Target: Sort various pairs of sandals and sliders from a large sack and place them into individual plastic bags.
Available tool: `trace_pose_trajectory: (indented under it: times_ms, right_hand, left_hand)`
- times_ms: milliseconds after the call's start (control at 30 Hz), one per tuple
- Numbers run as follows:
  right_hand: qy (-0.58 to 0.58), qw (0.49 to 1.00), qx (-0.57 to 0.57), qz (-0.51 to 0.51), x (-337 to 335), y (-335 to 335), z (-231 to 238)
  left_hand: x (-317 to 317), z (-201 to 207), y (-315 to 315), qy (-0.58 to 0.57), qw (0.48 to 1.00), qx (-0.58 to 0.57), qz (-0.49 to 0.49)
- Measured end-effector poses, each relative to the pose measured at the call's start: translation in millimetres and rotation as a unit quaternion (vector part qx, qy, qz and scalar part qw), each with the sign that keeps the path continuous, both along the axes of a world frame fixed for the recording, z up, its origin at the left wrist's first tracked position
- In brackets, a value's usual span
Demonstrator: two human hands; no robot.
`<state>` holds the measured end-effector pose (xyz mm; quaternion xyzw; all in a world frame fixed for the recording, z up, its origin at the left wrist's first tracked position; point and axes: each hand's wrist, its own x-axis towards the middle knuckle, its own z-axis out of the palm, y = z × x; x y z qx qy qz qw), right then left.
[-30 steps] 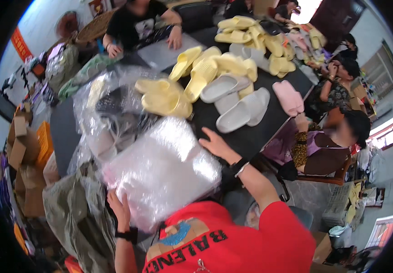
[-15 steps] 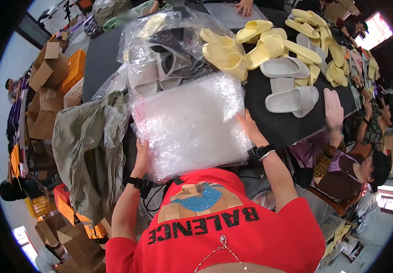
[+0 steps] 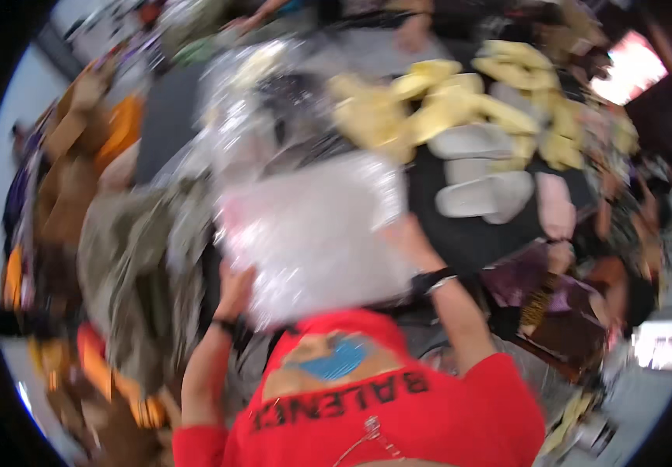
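A flat stack of clear plastic bags (image 3: 312,241), with a pinkish strip at its left corner, lies between my hands at the near edge of the dark table. My left hand (image 3: 236,288) grips its left side. At its right edge is my right hand (image 3: 404,240), with the fingers over the stack. Both hands are smeared by motion. Just beyond the stack are grey slide sandals in clear plastic (image 3: 250,144). Yellow slide sandals (image 3: 449,113) and loose grey slide sandals (image 3: 487,194) lie to the right.
A grey-green cloth (image 3: 129,272) hangs at the table's left side. Cardboard boxes (image 3: 71,171) and an orange crate (image 3: 122,132) stand farther left. On the right sits a co-worker with a pink glove (image 3: 555,206). Another person's hand (image 3: 414,33) rests at the far side.
The whole view has shifted, so the scene sits slightly lower and farther left, and it is now blurred. My hands stay at the two sides of the bag stack.
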<state>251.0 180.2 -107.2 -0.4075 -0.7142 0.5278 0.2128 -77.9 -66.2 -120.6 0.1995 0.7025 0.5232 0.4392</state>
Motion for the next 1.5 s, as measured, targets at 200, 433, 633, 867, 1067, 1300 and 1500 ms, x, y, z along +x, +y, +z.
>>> trace_pose_trajectory:
  times_ms: [200,433,633,867,1067,1300,1500]
  right_hand:
    - [-0.151,0.985,-0.052,-0.061,2.1,-2.7,2.8]
    - [-0.089,0.984,-0.102,-0.111,16.7,-8.1,-21.7]
    - [-0.103,0.984,-0.090,-0.115,12.6,-7.7,-32.1]
    - [-0.139,0.981,-0.087,-0.099,16.2,-7.9,-23.6]
    - [-0.055,0.986,-0.108,-0.115,17.0,-6.4,-39.2]
    - [-0.051,0.984,-0.112,-0.126,15.5,-7.8,-26.9]
    - [-0.076,0.982,-0.109,-0.132,13.5,-6.3,-25.9]
  left_hand:
    - [-4.9,-23.5,-16.7,-0.169,0.980,0.106,0.025]
    - [22.9,50.5,2.8,-0.103,0.994,-0.041,-0.021]
    - [-14.3,-26.8,-12.0,0.168,0.980,-0.036,-0.105]
    - [-7.4,-24.7,-5.6,0.096,0.993,-0.060,-0.009]
    - [-4.7,-8.4,0.1,0.149,0.984,-0.101,-0.017]
    - [1.9,-3.3,1.1,0.038,0.997,-0.058,0.023]
    - [-11.0,-18.8,-5.0,0.016,0.996,-0.086,0.025]
